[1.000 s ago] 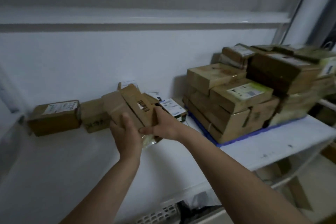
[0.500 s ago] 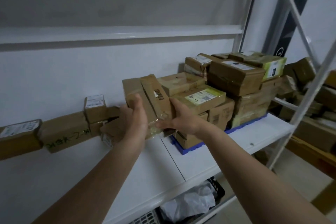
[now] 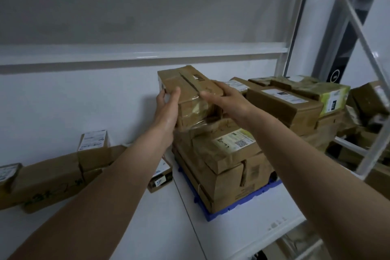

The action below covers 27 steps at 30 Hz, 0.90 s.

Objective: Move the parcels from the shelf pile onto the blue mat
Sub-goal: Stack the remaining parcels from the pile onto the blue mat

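Item: taped brown parcel [image 3: 190,91], carried above the stack on the blue mat [image 3: 242,198], right end of the shelf.

Left hand [image 3: 166,105] grips the near-left corner; right hand [image 3: 228,99] lies over the right side, fingers curled on it. Long axis runs away from the viewer, far end tilted up, barcode face upward. Judged: stiff cardboard, light to moderate weight; glossy tape may slip, so hold opposite edges. Remaining pile [image 3: 52,177] lies along the back edge, left.

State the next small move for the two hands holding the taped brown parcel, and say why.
Probably lower the taped brown cardboard parcel onto the stacked parcels and let go: left hand and right hand hold it just over that stack on the blue mat.
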Each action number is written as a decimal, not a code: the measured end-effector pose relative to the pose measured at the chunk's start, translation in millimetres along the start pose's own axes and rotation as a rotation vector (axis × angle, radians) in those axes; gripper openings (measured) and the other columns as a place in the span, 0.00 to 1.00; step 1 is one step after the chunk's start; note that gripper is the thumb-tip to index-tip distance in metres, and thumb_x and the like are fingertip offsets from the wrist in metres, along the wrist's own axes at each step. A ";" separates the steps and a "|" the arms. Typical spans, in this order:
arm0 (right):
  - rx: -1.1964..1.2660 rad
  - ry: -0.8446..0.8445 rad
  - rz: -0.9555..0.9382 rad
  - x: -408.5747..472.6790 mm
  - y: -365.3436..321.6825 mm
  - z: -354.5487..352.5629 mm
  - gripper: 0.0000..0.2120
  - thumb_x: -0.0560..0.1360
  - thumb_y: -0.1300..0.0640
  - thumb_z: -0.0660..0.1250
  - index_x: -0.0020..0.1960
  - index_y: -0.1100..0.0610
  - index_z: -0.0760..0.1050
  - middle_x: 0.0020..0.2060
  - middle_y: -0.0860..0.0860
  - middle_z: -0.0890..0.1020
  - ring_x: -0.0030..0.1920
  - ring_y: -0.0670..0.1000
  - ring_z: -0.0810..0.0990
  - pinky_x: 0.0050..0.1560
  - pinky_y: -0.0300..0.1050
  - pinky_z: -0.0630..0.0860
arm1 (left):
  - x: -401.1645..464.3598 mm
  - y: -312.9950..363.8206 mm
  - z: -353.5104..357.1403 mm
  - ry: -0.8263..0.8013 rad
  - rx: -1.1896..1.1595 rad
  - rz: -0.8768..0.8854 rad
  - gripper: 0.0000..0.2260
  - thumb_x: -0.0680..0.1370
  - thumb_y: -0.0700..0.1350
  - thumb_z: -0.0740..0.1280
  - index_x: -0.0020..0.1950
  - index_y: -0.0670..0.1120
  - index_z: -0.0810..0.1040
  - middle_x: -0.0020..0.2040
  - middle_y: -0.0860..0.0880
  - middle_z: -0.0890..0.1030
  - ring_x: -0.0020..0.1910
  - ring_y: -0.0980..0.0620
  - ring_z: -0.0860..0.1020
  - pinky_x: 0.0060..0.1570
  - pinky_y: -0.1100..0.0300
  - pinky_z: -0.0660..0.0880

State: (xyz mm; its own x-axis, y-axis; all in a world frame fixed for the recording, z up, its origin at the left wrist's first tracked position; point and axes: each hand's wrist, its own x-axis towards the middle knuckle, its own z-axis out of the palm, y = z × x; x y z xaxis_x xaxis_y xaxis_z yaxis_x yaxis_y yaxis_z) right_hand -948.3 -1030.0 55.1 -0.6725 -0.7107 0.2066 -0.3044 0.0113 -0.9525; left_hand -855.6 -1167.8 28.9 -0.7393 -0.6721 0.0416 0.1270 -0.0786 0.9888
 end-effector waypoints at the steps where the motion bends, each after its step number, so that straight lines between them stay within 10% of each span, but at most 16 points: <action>1: 0.006 0.024 0.004 10.4 2.2 -2.9 0.27 0.72 0.47 0.71 0.68 0.49 0.67 0.50 0.43 0.78 0.51 0.43 0.78 0.54 0.42 0.74 | 9.4 0.7 4.1 -0.001 0.008 0.005 0.25 0.78 0.62 0.60 0.73 0.60 0.59 0.63 0.49 0.76 0.56 0.46 0.78 0.57 0.42 0.76; 6: 0.055 0.089 0.040 44.1 21.3 -7.6 0.41 0.65 0.36 0.72 0.73 0.46 0.63 0.67 0.53 0.73 0.66 0.56 0.72 0.67 0.62 0.68 | 40.1 -5.0 23.3 0.027 0.051 -0.020 0.26 0.78 0.61 0.59 0.74 0.56 0.60 0.64 0.48 0.76 0.57 0.46 0.78 0.58 0.44 0.75; 12: 0.062 0.138 0.080 72.8 45.1 -10.8 0.35 0.69 0.37 0.70 0.72 0.50 0.67 0.67 0.52 0.73 0.65 0.54 0.72 0.68 0.55 0.68 | 49.5 -15.8 33.3 0.022 0.097 -0.155 0.23 0.79 0.64 0.54 0.62 0.50 0.76 0.56 0.47 0.81 0.52 0.48 0.79 0.55 0.52 0.75; 23: 0.062 0.109 0.114 88.0 69.6 -18.1 0.28 0.75 0.38 0.61 0.70 0.50 0.69 0.58 0.47 0.76 0.57 0.49 0.74 0.60 0.46 0.68 | 64.4 -31.9 53.6 0.086 0.043 -0.252 0.42 0.63 0.75 0.58 0.69 0.51 0.73 0.66 0.45 0.76 0.64 0.45 0.74 0.69 0.44 0.65; 27: 0.052 0.077 0.131 94.1 71.6 -26.6 0.27 0.77 0.38 0.60 0.71 0.51 0.69 0.56 0.47 0.77 0.58 0.50 0.75 0.62 0.48 0.68 | 64.8 -27.7 59.9 0.113 0.073 -0.230 0.30 0.74 0.68 0.56 0.65 0.49 0.76 0.61 0.45 0.80 0.59 0.47 0.78 0.65 0.50 0.70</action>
State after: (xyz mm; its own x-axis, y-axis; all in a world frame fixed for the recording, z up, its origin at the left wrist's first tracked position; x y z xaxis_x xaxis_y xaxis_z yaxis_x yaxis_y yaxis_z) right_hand -1051.3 -1077.3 12.3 -0.7544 -0.6496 0.0944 -0.1767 0.0625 -0.9823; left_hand -946.6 -1165.0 12.8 -0.6644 -0.7209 -0.1974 -0.0869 -0.1878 0.9784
